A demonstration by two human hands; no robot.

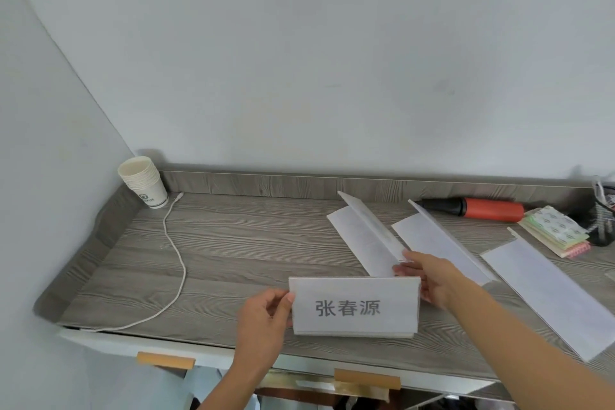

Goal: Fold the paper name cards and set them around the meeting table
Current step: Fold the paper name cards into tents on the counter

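Pinching the folded name card [354, 306] at both ends, left hand [263, 319] and right hand [429, 280] closed on it upright at the desk's [233, 243] near edge, keep its crease level.

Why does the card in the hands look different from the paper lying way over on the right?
The held name card stands upright, folded, and shows printed characters; the paper on the right lies flat and looks blank. The left hand and right hand grip the card's ends; nothing touches the paper. The paper looks longer. Both are white and on the wooden desk.
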